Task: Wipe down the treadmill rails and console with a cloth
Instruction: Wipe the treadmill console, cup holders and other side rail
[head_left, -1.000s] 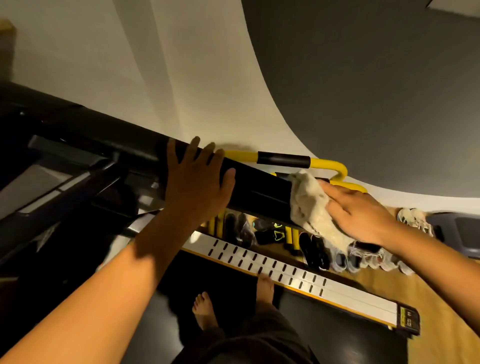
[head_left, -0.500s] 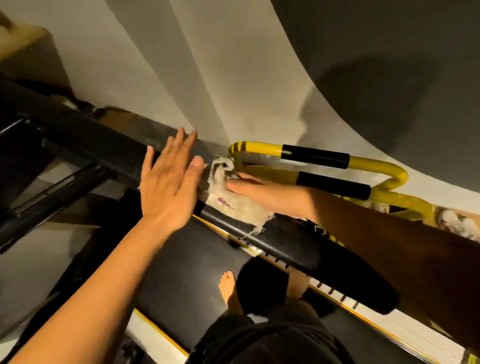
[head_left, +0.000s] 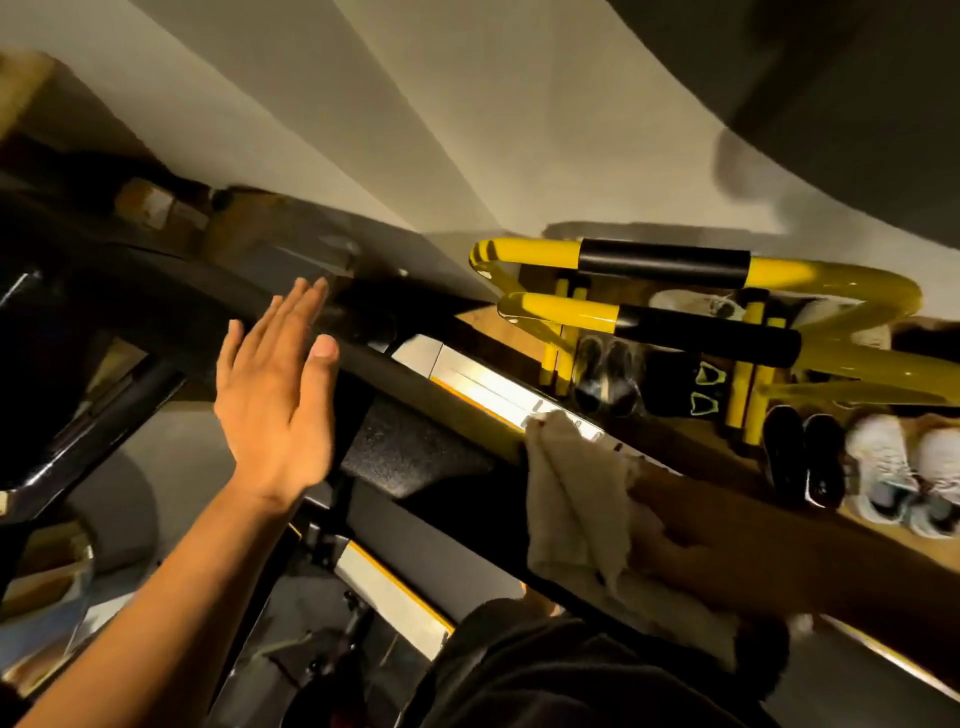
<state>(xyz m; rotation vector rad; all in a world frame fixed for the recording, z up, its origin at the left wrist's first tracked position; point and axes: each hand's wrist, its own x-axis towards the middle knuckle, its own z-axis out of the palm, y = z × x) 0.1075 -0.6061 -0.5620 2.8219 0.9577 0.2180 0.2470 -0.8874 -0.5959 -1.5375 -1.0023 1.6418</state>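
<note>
The black padded treadmill rail (head_left: 415, 379) runs diagonally from upper left to lower right. A cream cloth (head_left: 576, 499) is draped over its lower right stretch. My right hand (head_left: 717, 545), dark in shadow, presses the cloth against the rail. My left hand (head_left: 275, 395) hovers flat with fingers straight, just left of the rail, holding nothing; contact with the rail is unclear. The console's dark frame (head_left: 78, 322) fills the left edge, mostly in shadow.
A yellow frame with black grips (head_left: 660, 262) stands just beyond the rail by the white wall. Several pairs of shoes (head_left: 883, 467) lie on the wooden floor at right. The treadmill's white side strip (head_left: 493, 389) shows under the rail.
My right hand slid the cloth down the rail toward the lower right. My left hand stayed flat near the rail's upper part. The view shifted down and left.
</note>
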